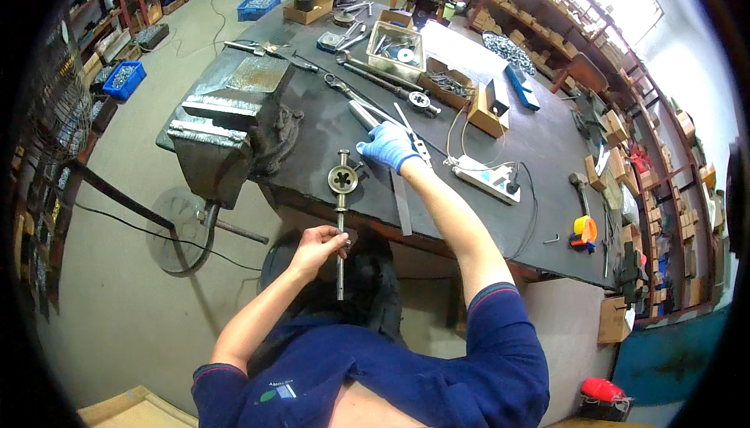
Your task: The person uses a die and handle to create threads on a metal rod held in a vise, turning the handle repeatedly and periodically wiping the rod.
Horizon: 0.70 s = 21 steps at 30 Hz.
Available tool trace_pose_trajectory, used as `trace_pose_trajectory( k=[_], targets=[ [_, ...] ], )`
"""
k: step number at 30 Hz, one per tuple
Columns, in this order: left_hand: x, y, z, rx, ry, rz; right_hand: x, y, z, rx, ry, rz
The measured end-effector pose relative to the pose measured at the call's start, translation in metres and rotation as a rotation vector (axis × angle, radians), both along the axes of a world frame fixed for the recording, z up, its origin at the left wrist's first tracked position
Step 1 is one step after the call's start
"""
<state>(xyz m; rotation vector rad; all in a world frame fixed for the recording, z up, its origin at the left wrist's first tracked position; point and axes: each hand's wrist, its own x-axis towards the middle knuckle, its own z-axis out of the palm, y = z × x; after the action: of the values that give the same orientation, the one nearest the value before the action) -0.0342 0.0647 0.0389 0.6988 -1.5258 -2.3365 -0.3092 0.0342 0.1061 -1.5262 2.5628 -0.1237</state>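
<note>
My bare left hand [319,250] is closed around the lower handle of a die stock [342,180], a long metal bar with a round die in its middle. The die stock stretches from the bench's near edge towards my body. My right hand [388,147], in a blue glove, reaches over the bench with its fingers curled down among tools. What lies under those fingers is hidden. A grey metal cylinder [362,115] lies against its far-left side. A flat steel strip [401,203] runs from beneath the wrist to the bench edge.
A bench vise [215,127] stands at the bench's left corner. Beyond my right hand are a tap wrench [383,76], a plastic bin [396,47] and a small cardboard box [488,112]. A white power strip [486,178] with cables lies right of my right forearm.
</note>
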Motion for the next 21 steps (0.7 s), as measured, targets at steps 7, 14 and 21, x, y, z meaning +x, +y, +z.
trace_pose_trajectory(
  k=[7, 14, 21],
  targets=[
    [0.000, 0.002, 0.005, -0.031, -0.006, -0.021, -0.003, -0.034, -0.005, -0.021, 0.057, -0.035],
    [-0.001, 0.002, 0.008, -0.006, -0.034, 0.010, 0.019, 0.008, 0.031, -0.271, -0.093, -0.117],
    [0.006, -0.001, 0.000, 0.057, -0.018, -0.005, 0.117, 0.179, -0.017, -0.811, -1.208, -0.126]
  ],
)
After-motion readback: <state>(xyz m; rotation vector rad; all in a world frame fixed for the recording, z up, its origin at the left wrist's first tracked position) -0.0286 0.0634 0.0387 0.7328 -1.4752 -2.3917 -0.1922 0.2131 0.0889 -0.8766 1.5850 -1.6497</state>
